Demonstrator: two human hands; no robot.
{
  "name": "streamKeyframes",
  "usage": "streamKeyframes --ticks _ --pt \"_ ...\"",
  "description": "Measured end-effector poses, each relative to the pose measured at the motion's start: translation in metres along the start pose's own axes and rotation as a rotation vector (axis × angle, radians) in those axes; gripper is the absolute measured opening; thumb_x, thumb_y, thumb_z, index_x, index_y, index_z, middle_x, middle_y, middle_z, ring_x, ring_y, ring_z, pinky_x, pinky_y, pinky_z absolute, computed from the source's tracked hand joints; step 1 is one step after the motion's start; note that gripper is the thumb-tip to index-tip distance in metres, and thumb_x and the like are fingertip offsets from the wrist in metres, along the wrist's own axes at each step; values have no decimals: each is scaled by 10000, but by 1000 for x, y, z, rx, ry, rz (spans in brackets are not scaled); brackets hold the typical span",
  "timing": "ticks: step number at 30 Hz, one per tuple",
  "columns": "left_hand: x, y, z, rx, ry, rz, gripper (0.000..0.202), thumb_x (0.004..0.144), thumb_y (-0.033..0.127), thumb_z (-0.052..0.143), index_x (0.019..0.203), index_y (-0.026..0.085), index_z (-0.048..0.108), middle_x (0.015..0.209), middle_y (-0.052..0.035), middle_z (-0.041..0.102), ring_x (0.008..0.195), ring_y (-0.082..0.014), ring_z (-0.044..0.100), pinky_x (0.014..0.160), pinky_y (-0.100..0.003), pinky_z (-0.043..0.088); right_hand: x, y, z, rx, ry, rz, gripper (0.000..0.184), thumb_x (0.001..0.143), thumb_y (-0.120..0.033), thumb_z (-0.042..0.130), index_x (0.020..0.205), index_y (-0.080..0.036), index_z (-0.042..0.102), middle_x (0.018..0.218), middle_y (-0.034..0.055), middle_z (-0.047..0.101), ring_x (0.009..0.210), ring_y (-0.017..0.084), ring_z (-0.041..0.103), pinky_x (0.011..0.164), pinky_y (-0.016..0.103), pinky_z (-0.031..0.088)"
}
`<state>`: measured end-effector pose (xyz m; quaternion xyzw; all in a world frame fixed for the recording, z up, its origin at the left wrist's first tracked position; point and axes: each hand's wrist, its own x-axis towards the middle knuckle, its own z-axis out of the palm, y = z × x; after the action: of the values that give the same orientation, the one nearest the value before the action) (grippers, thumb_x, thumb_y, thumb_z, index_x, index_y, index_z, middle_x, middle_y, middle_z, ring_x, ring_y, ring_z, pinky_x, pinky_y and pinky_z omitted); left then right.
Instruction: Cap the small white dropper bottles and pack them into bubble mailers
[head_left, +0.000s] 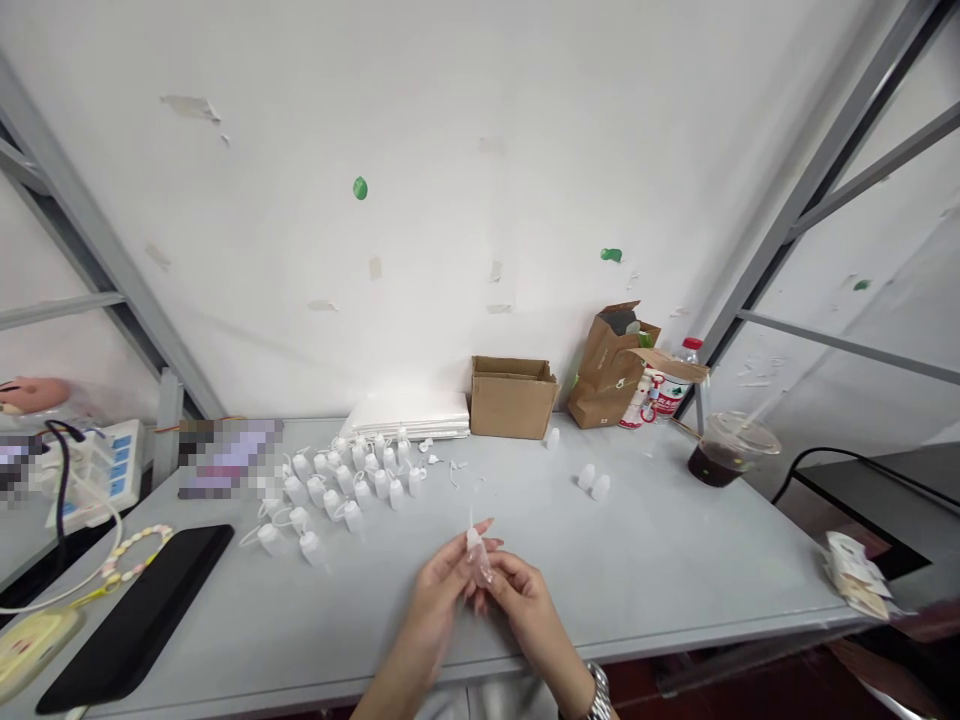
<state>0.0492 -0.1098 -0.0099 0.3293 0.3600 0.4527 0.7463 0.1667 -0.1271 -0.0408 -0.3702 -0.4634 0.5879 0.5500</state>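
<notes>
Near the front edge of the grey table, a small translucent squeeze bottle [480,562] with a thin strip rising from its top is held between my two hands. The fingers of my left hand [442,580] are closed on its left side. My right hand [521,595] pinches it lower down from the right; the fingertips partly hide its base. To the left stand several similar white bottles [352,513] in loose rows, many with looped cap straps. Farther right are two small white pieces [600,488] close together, and another one [553,438] lies by the box.
At the back are a cardboard box [510,405], a white stack [409,415] and a paper bag [600,380]. A lidded cup of dark drink [720,460] stands right. A black slab [142,610] and a power strip [120,465] lie left. Small white scraps [454,470] lie mid-table.
</notes>
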Motion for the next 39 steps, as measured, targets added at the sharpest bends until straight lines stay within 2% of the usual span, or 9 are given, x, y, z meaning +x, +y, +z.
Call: streamKeyframes --ticks 5,7,10,14,19,24,30,34,39 --pt "-8 12 -23 126 231 208 389 589 423 760 883 175 704 938 -92 720 980 -279 610 868 -351 450 8 -24 1 -491 -88 -80 258 829 -364 547 1016 -238 670 823 36 677 747 177 596 720 306 458" --pt "-12 18 -35 146 316 261 375 598 408 759 887 177 697 906 -75 727 965 -260 622 882 -335 454 29 -33 -2 -715 -59 -183 260 828 -316 555 1058 -241 649 867 41 674 772 179 596 736 305 461" --pt "-20 22 -49 207 359 249 396 587 405 763 895 167 691 868 -79 725 899 -261 640 724 -307 527 78 -35 -7 -1048 25 -363 218 849 -237 515 1012 -219 658 823 43 656 759 175 583 727 301 462" --pt "-24 14 -58 249 352 210 425 556 424 765 882 161 690 864 -88 715 892 -277 631 536 -272 543 145 -18 -5 -1177 39 -390 192 824 -160 538 962 -153 672 893 99 631 890 215 547 818 335 419" --pt "-21 4 -68 248 359 258 426 565 405 761 908 158 702 846 -77 708 866 -250 630 619 -299 567 180 6 4 -1287 -30 -401 164 794 -182 605 938 -171 683 904 97 621 894 226 530 808 330 382" --pt "-23 8 -68 284 347 347 415 602 387 742 957 176 699 910 -69 675 837 -223 629 666 -318 569 180 13 8 -1315 -57 -421 118 815 -171 576 773 -192 684 896 87 632 914 235 527 828 359 333" --pt "-22 11 -62 371 361 366 468 635 422 699 1022 161 676 845 -62 678 777 -209 631 645 -327 577 164 -11 1 -1191 21 -428 141 854 -227 517 883 -155 634 943 117 655 933 248 561 847 393 353" --pt "-19 8 -62 393 366 393 497 662 433 665 1081 166 651 930 -76 677 826 -225 647 675 -339 581 126 -42 1 -1020 27 -386 266 914 -345 398 986 -152 568 844 80 687 752 176 630 720 309 451" --pt "-15 8 -59 465 391 476 395 653 393 679 998 201 698 909 -37 643 798 -196 657 756 -321 566 67 -63 14 -632 -137 -217 210 794 -390 601 814 -183 624 729 22 673 710 158 620 692 272 468"
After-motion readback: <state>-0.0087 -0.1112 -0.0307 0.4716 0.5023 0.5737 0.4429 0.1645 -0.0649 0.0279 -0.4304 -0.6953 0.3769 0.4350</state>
